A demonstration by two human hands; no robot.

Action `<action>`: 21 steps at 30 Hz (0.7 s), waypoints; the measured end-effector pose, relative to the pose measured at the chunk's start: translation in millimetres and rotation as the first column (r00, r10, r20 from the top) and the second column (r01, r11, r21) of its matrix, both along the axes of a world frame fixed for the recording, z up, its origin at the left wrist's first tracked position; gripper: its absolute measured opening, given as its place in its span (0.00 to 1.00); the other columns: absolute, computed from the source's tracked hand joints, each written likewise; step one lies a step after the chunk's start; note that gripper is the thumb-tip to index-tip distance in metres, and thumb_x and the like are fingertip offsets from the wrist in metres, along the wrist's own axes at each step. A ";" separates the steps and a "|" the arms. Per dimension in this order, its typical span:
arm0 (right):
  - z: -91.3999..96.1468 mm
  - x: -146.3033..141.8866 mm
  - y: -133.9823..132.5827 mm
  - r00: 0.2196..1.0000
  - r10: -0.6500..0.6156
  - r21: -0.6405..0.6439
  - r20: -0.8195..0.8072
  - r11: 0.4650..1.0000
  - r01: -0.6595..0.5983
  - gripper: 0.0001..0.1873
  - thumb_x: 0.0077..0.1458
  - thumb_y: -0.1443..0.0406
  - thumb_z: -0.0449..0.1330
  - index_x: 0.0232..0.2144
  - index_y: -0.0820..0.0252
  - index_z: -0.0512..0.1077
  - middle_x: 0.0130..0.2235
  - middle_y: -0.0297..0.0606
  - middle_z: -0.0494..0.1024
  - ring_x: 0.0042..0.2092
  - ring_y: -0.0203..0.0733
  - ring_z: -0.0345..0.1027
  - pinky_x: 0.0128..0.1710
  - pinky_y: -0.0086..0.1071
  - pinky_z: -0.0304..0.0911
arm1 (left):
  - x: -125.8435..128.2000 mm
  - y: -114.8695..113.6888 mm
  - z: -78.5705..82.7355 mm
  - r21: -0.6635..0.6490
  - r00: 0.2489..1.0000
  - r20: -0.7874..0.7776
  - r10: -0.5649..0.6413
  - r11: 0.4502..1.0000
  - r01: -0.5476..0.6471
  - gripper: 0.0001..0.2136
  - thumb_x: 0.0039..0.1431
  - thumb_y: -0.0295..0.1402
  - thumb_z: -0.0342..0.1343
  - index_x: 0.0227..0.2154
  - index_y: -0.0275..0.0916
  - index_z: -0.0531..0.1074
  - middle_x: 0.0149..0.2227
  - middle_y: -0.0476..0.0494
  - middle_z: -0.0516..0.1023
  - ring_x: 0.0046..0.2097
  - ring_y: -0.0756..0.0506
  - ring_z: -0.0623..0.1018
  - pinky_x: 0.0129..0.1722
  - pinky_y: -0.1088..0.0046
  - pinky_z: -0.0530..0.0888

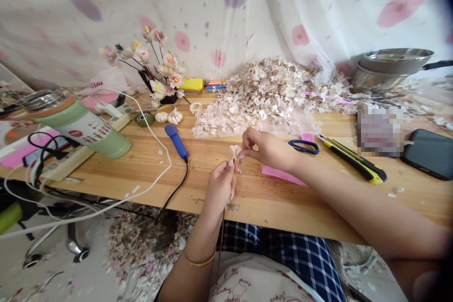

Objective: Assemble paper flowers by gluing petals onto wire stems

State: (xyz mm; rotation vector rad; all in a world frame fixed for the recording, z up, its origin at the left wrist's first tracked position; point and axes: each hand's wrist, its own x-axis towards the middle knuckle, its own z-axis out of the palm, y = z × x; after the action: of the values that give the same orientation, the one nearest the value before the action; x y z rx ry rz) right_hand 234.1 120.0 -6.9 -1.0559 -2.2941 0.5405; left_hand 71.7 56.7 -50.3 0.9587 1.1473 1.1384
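My left hand (220, 188) grips a thin dark wire stem (221, 240) near its top, just below a small pale artificial flower (235, 151). My right hand (265, 148) pinches that flower's petals between thumb and fingertips. Both hands are above the wooden tabletop (283, 205). A sheet of pink paper (283, 175) lies under my right forearm. Blue-handled scissors (303, 146) and a yellow-and-black utility knife (352, 160) lie to the right of my right hand. A blue glue gun (176, 140) lies to the left of my left hand.
Beyond my hands are a clear compartment box (255, 125) of petals and a large petal heap (269, 86). Left stand a flower bunch (155, 63) and green tumbler (78, 125). Steel pots (392, 67) and a phone (428, 153) sit right. A white cable (155, 165) crosses the table.
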 end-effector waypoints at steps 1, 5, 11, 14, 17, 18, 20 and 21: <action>0.3 0.0 0.0 1.000 -0.002 -0.009 -0.002 1.000 0.002 0.09 0.54 0.65 0.60 0.31 0.57 0.60 0.28 0.31 0.69 0.28 0.35 0.62 0.27 0.27 0.52 | -0.3 -0.1 -0.5 0.004 1.000 -0.001 -0.002 1.000 0.002 0.23 0.49 0.56 0.56 0.22 0.38 0.66 0.08 0.60 0.55 0.09 0.58 0.50 0.10 0.82 0.44; 1.1 0.2 0.7 1.000 -0.011 -0.047 -0.016 0.999 0.010 0.10 0.52 0.65 0.61 0.31 0.57 0.60 0.28 0.31 0.68 0.27 0.35 0.62 0.27 0.27 0.52 | -1.1 -0.2 -1.3 0.012 1.000 -0.007 -0.008 1.000 0.008 0.22 0.50 0.55 0.56 0.23 0.37 0.67 0.08 0.60 0.55 0.09 0.58 0.50 0.10 0.82 0.45; 0.4 2.0 3.2 0.998 -0.005 -0.080 -0.058 0.997 0.000 0.12 0.50 0.67 0.62 0.30 0.57 0.60 0.27 0.30 0.68 0.29 0.35 0.62 0.29 0.28 0.54 | -0.7 -0.2 0.2 0.005 1.000 -0.021 -0.017 1.000 0.017 0.23 0.49 0.55 0.56 0.22 0.38 0.66 0.08 0.60 0.55 0.09 0.58 0.50 0.10 0.81 0.44; 1.0 2.6 3.5 0.997 -0.006 -0.122 -0.071 0.993 -0.003 0.12 0.50 0.67 0.62 0.29 0.57 0.59 0.27 0.30 0.68 0.29 0.35 0.62 0.29 0.28 0.55 | -0.6 0.0 0.5 0.000 1.000 -0.025 -0.018 1.000 0.018 0.23 0.48 0.56 0.56 0.22 0.38 0.66 0.07 0.61 0.55 0.09 0.58 0.50 0.10 0.81 0.43; 2.3 2.8 3.8 0.996 -0.011 -0.141 -0.084 0.990 -0.001 0.12 0.49 0.67 0.63 0.29 0.58 0.60 0.27 0.30 0.67 0.29 0.35 0.62 0.29 0.28 0.55 | -1.0 0.4 0.6 -0.011 0.999 -0.027 -0.019 1.000 0.019 0.23 0.49 0.55 0.56 0.22 0.38 0.65 0.07 0.61 0.55 0.09 0.58 0.49 0.10 0.81 0.43; 2.6 2.8 4.0 0.996 -0.011 -0.142 -0.087 0.990 -0.002 0.12 0.49 0.67 0.63 0.29 0.58 0.60 0.27 0.30 0.67 0.29 0.35 0.61 0.29 0.28 0.55 | -1.3 0.7 0.6 -0.013 0.999 -0.026 -0.022 1.000 0.022 0.22 0.49 0.55 0.56 0.22 0.38 0.65 0.07 0.61 0.55 0.09 0.58 0.49 0.10 0.81 0.43; 3.0 2.8 4.3 0.996 -0.008 -0.141 -0.088 0.990 -0.004 0.12 0.49 0.67 0.64 0.29 0.58 0.61 0.27 0.29 0.67 0.29 0.35 0.61 0.29 0.28 0.54 | -2.1 1.2 0.7 -0.012 0.999 -0.019 -0.030 0.999 0.030 0.22 0.49 0.54 0.56 0.22 0.37 0.65 0.07 0.61 0.55 0.09 0.58 0.49 0.11 0.81 0.43; 3.1 2.8 4.4 0.996 -0.008 -0.142 -0.087 0.990 -0.005 0.12 0.49 0.67 0.64 0.29 0.58 0.61 0.27 0.29 0.66 0.29 0.35 0.61 0.29 0.28 0.54 | -2.6 1.5 0.6 -0.009 0.999 -0.012 -0.036 0.999 0.036 0.21 0.49 0.54 0.56 0.22 0.37 0.66 0.07 0.61 0.55 0.09 0.58 0.49 0.11 0.81 0.43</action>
State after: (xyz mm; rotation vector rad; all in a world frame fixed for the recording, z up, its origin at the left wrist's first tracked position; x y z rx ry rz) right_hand 236.9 124.5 -3.8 -1.0782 -2.2048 0.7448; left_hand 69.1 58.2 -49.6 0.9771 1.1396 1.0995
